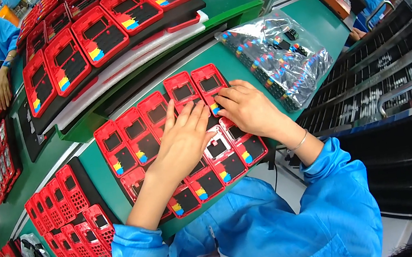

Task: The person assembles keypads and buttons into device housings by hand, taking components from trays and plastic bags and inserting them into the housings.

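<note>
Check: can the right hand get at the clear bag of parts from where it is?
Probably yes. The right hand rests on the red shells, and the bag lies just to its right on the same green bench. Nothing stands between them, and the bag's near edge looks unobstructed.

Clear plastic bag (281, 56) at right

Bright, even overhead light fills the room, and colours read saturated. Glare flashes off the clear plastic bag (281, 56) on the green bench (238, 58). Shadows beneath the hands stay soft. Straight edges bow toward the rim, where black corners close in and detail smears.
</note>
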`<state>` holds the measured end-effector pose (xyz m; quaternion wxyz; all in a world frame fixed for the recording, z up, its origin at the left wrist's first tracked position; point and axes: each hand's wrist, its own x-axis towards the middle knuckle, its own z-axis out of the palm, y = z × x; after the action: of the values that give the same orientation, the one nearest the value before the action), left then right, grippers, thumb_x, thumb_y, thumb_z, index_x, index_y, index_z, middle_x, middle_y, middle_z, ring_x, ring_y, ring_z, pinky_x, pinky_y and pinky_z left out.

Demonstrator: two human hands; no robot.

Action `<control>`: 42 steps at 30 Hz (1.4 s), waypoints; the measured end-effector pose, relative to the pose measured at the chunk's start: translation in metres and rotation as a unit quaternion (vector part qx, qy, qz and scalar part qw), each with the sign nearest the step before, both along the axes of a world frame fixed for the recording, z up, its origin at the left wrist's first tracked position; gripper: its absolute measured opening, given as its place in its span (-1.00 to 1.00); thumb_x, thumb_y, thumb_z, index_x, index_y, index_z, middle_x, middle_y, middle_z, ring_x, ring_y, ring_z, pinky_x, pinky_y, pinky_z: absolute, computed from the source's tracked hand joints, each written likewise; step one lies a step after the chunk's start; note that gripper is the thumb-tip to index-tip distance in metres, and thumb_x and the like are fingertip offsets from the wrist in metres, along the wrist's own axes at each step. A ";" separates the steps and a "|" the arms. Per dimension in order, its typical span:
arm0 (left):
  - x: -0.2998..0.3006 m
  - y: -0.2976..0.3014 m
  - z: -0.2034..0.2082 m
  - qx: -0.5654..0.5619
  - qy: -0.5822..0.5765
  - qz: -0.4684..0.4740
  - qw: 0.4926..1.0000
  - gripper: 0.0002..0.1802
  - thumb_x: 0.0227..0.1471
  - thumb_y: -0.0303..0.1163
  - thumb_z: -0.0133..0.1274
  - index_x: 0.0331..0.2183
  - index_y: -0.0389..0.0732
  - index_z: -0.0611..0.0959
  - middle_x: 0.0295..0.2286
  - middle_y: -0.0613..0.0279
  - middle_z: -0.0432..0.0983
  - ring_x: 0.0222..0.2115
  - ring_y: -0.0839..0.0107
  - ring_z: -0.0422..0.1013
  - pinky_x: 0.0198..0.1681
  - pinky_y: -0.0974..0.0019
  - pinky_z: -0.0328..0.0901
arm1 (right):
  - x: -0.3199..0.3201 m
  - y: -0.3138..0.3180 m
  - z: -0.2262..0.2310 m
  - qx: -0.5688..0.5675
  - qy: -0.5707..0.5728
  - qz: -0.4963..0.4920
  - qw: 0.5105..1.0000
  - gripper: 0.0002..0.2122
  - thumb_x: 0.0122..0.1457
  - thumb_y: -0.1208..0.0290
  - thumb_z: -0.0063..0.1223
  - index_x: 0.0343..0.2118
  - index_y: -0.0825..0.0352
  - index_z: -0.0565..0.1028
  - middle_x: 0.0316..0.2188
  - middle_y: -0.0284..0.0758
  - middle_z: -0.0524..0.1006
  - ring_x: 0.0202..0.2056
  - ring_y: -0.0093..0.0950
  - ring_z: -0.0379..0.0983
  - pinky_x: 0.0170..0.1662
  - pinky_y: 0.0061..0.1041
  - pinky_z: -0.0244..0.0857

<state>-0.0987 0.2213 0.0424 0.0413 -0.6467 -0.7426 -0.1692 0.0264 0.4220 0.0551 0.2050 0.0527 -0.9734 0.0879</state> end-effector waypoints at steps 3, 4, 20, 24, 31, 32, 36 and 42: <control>-0.001 0.007 -0.011 -0.006 -0.005 0.006 1.000 -0.35 0.27 -0.09 0.07 0.20 -0.37 0.47 0.21 0.00 0.39 0.24 0.09 0.28 0.41 -0.24 -0.06 | -0.002 -0.002 0.001 0.035 -0.020 0.003 0.999 -0.71 0.18 0.29 0.26 -0.12 0.38 0.61 -0.12 -0.17 0.61 -0.06 -0.21 0.55 0.21 -0.16 0.31; -0.001 0.007 -0.013 -0.007 -0.008 0.010 1.000 -0.35 0.28 -0.07 0.05 0.19 -0.37 0.48 0.20 0.00 0.40 0.24 0.11 0.28 0.40 -0.26 -0.05 | -0.001 -0.001 0.005 0.036 -0.019 0.001 0.999 -0.71 0.18 0.29 0.26 -0.12 0.38 0.61 -0.12 -0.17 0.61 -0.06 -0.21 0.55 0.21 -0.16 0.31; 0.001 0.004 -0.018 0.002 -0.027 0.008 1.000 -0.33 0.28 -0.11 0.06 0.25 -0.35 0.41 0.26 -0.01 0.33 0.29 0.08 0.22 0.40 -0.26 -0.06 | -0.007 0.014 0.014 0.049 -0.029 0.064 0.996 -0.75 0.20 0.32 0.23 -0.13 0.33 0.61 -0.16 -0.26 0.63 -0.09 -0.25 0.53 0.11 -0.24 0.36; 0.002 0.005 -0.015 -0.009 -0.056 0.005 0.998 -0.31 0.28 -0.15 0.08 0.28 -0.33 0.36 0.27 -0.02 0.29 0.32 0.06 0.17 0.43 -0.22 -0.13 | -0.008 0.019 -0.001 0.003 -0.015 0.040 0.999 -0.77 0.21 0.33 0.21 -0.13 0.32 0.62 -0.17 -0.26 0.63 -0.09 -0.24 0.53 0.08 -0.26 0.37; 0.002 0.004 -0.016 -0.018 -0.062 0.015 0.998 -0.31 0.29 -0.15 0.07 0.30 -0.32 0.35 0.28 -0.02 0.29 0.34 0.07 0.15 0.45 -0.20 -0.15 | 0.004 0.049 0.038 -0.266 0.006 -0.021 0.964 -0.76 0.38 0.38 0.03 -0.03 0.39 0.59 -0.09 -0.13 0.61 0.00 -0.16 0.54 0.09 -0.25 0.40; 0.003 0.004 -0.015 -0.017 -0.064 0.016 0.998 -0.31 0.29 -0.15 0.07 0.30 -0.32 0.35 0.28 -0.02 0.30 0.33 0.07 0.15 0.45 -0.20 -0.15 | 0.005 0.052 0.039 -0.265 0.006 -0.020 0.964 -0.76 0.38 0.38 0.03 -0.03 0.39 0.59 -0.09 -0.13 0.61 0.00 -0.16 0.54 0.09 -0.25 0.40; 0.003 0.004 -0.014 -0.015 -0.050 0.014 0.999 -0.33 0.30 -0.12 0.04 0.27 -0.35 0.38 0.26 -0.03 0.32 0.33 0.10 0.17 0.43 -0.23 -0.10 | 0.005 0.051 0.031 -0.095 0.039 0.005 0.995 -0.80 0.32 0.39 0.09 -0.08 0.33 0.59 -0.15 -0.19 0.62 -0.06 -0.21 0.55 0.16 -0.17 0.32; 0.004 0.005 -0.014 -0.018 -0.042 0.014 0.999 -0.33 0.30 -0.13 0.03 0.27 -0.35 0.38 0.26 -0.03 0.32 0.33 0.10 0.18 0.42 -0.24 -0.10 | -0.002 0.033 -0.003 -0.007 -0.016 0.083 0.996 -0.77 0.25 0.40 0.18 -0.08 0.34 0.58 -0.17 -0.22 0.65 -0.06 -0.28 0.58 0.29 -0.14 0.24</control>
<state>-0.0947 0.2259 0.0279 0.0007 -0.6292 -0.7556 -0.1821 0.0240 0.4555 0.0523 0.1815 0.1308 -0.9682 0.1122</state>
